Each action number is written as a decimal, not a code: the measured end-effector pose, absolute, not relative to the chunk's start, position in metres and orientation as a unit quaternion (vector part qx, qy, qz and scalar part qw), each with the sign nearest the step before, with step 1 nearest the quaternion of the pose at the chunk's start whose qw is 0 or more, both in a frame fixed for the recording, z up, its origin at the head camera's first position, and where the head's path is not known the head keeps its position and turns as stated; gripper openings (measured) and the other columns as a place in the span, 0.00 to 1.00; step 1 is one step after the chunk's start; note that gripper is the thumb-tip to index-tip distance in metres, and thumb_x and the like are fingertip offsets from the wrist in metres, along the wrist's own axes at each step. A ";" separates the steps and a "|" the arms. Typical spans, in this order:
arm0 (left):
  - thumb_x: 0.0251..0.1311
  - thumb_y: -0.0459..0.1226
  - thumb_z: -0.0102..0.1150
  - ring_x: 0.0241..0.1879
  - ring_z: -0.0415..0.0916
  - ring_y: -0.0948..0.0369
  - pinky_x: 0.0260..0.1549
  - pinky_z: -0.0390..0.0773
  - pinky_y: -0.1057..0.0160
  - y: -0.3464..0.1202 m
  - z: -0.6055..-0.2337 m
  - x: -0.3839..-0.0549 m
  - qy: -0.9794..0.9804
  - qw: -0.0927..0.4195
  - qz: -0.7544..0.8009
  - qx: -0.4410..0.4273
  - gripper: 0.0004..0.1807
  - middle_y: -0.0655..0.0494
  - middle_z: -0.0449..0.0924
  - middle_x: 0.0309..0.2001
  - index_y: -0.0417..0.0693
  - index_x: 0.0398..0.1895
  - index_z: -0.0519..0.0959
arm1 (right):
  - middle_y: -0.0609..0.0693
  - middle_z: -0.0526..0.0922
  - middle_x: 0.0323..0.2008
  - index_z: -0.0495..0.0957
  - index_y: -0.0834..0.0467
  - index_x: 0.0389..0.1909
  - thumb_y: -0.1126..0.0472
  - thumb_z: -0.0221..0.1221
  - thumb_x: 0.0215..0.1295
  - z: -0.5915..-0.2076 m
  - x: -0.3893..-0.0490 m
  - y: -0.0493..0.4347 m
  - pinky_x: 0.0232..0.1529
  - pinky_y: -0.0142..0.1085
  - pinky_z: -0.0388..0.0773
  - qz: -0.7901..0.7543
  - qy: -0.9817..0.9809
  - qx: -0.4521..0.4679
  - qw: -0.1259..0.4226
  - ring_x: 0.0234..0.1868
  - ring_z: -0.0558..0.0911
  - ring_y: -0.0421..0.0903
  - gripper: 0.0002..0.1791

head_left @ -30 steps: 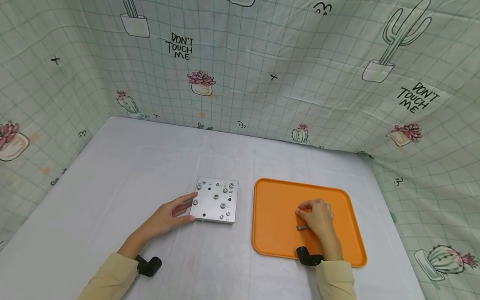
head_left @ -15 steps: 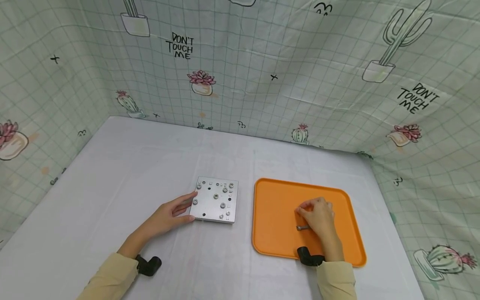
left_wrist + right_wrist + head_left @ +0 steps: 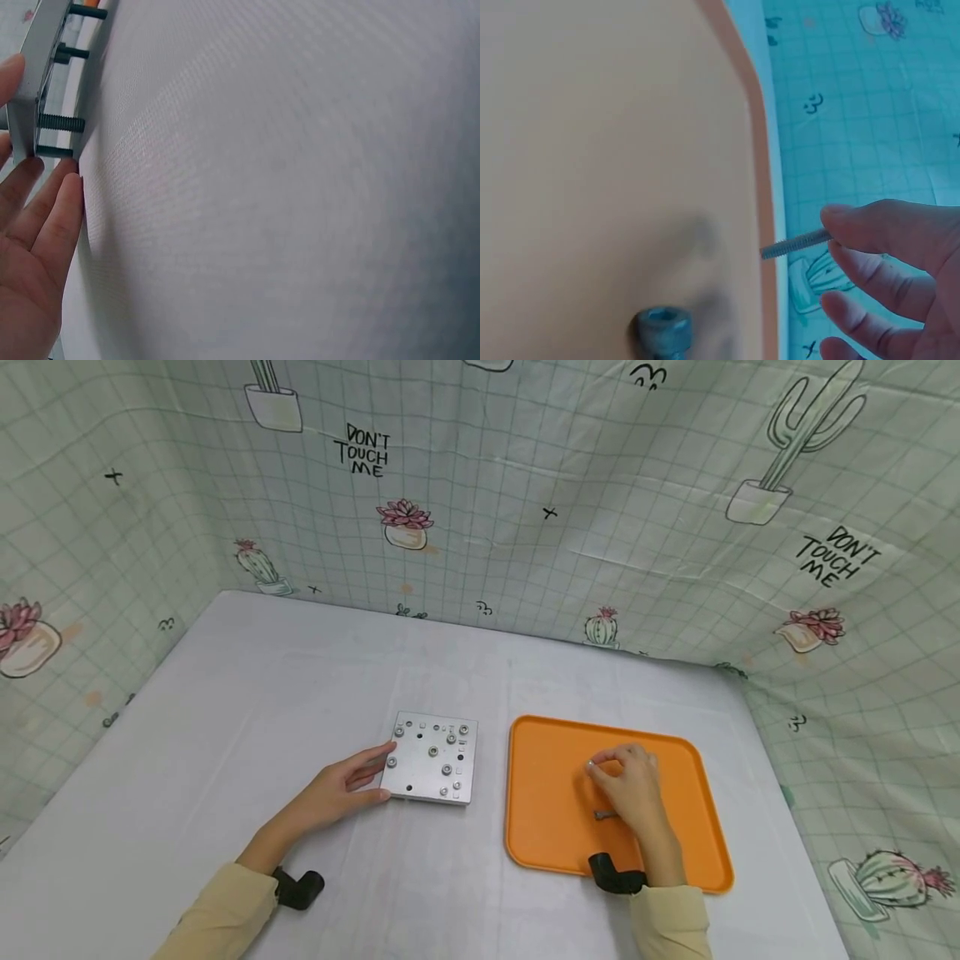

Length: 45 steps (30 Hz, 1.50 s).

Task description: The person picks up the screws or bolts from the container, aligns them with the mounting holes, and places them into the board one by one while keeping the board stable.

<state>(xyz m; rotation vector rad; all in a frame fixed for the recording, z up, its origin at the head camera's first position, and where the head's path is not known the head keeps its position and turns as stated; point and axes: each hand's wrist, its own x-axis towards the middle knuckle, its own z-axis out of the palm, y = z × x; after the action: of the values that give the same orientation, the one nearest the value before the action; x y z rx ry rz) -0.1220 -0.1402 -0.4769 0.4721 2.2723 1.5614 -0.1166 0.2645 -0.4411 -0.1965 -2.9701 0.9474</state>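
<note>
Pinching the screw (image 3: pixel 796 244) over the tray (image 3: pixel 546 802), right hand (image 3: pixel 633 783) is leaving its threads exposed; a firm, straight grip should be helping control. Bolt (image 3: pixel 665 330) is lying below that hand. Left hand (image 3: pixel 341 789) is touching the plate (image 3: pixel 422 779) edge, thumb and fingers spread.

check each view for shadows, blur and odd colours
Head: faint soft shadow on the tray by the right hand; left wrist: table soft-focused, darkening toward the right edge; right wrist: backdrop tinted blue-green, tray pale, with blurry shadows.
</note>
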 end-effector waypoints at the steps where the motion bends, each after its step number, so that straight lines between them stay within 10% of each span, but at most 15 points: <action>1: 0.56 0.37 0.63 0.66 0.60 0.44 0.63 0.67 0.60 -0.140 -0.477 -0.122 0.800 0.172 0.550 0.167 0.37 0.42 0.55 0.70 0.42 0.69 0.60 | 0.63 0.72 0.47 0.79 0.63 0.38 0.57 0.61 0.60 -0.440 -0.117 0.262 0.51 0.53 0.65 0.307 -0.950 -0.061 0.010 0.51 0.63 0.60 0.12; 45: 0.55 0.37 0.64 0.65 0.61 0.44 0.62 0.68 0.61 -0.140 -0.478 -0.123 0.799 0.168 0.555 0.158 0.37 0.42 0.56 0.70 0.44 0.68 0.61 | 0.52 0.74 0.40 0.84 0.55 0.30 0.60 0.68 0.52 -0.440 -0.142 0.128 0.45 0.37 0.67 0.448 -0.890 0.064 0.054 0.47 0.68 0.51 0.05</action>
<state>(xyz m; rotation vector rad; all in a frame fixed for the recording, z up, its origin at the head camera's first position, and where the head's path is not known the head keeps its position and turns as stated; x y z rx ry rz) -0.1228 -0.1397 -0.4778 0.4493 2.2724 1.5785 -0.1420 0.1285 -0.4396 0.1937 -2.7035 1.3622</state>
